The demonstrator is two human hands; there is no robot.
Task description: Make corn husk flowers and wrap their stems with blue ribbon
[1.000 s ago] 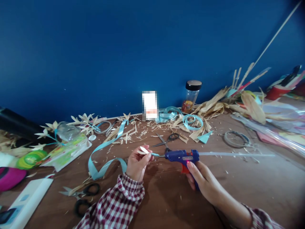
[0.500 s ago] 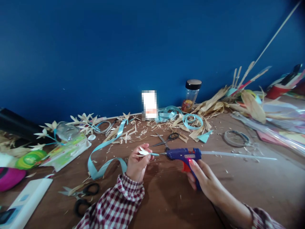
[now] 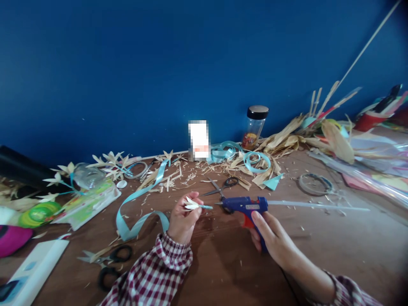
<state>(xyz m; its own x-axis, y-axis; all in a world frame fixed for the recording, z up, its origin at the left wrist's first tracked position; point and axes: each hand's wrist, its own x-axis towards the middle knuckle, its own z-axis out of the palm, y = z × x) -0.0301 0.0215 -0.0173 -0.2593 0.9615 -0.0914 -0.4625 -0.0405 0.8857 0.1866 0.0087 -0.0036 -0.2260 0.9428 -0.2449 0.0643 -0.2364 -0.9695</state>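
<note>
My left hand (image 3: 183,221) is closed in a pinch on a small cream husk flower (image 3: 193,205) with a light blue stem pointing right. My right hand (image 3: 270,238) grips a blue glue gun (image 3: 245,206) by its handle, index finger at the red trigger. A long clear glue stick (image 3: 315,205) juts from the gun's back. The gun's nozzle points left and sits a short gap away from the flower's blue stem tip. Both hands hover above the brown table (image 3: 223,272).
Small scissors (image 3: 223,186) lie just beyond the gun. A light blue ribbon (image 3: 140,212) curls to the left, black-handled scissors (image 3: 110,261) near my left sleeve. Husk flowers (image 3: 110,163), scraps, a black-lidded jar (image 3: 255,127), a wire coil (image 3: 314,184) and dried husks (image 3: 287,138) crowd the back by the blue wall.
The glue gun's nozzle has drawn back to the right from the flower's stem, opening a small gap. My left hand has turned the flower slightly.
</note>
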